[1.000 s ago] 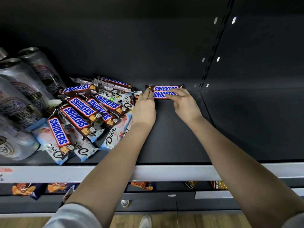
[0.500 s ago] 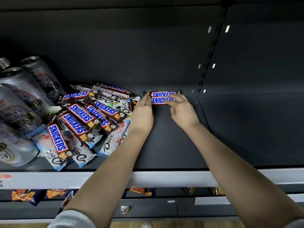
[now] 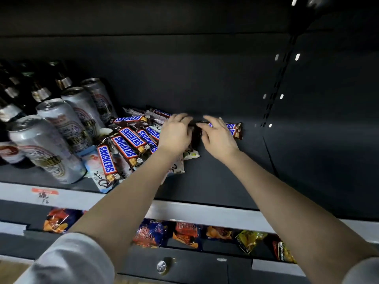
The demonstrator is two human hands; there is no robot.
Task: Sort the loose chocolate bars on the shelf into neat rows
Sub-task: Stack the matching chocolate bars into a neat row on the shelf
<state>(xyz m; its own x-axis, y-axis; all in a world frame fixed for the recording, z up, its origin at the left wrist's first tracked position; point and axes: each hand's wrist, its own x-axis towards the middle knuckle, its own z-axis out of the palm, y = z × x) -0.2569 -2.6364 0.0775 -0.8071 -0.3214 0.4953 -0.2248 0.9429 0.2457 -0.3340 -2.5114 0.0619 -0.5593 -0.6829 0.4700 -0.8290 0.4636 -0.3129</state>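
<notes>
Two Snickers bars (image 3: pixel 234 129) lie side by side against the back wall of the dark shelf (image 3: pixel 215 181). Left of them a loose pile of Snickers bars (image 3: pixel 131 140) lies on top of pale Dove packets (image 3: pixel 102 179). My left hand (image 3: pixel 176 134) is at the pile's right edge with its fingers curled. My right hand (image 3: pixel 218 136) is just right of it and covers the left ends of the two rowed bars. Between the hands is a brown-wrapped bar (image 3: pixel 197 131), blurred, and both hands pinch it.
Silver cans (image 3: pixel 59 128) and dark bottles (image 3: pixel 39 89) crowd the left of the shelf. A grey price rail (image 3: pixel 205 212) runs along the front edge, with snack bags (image 3: pixel 184 232) on the shelf below. To the right a slotted upright (image 3: pixel 274 95) bounds the bay.
Both hands have left the two bars at the back wall and moved left to the pile's edge, where they now hold a brown bar. The view shifted, so everything sits further right.
</notes>
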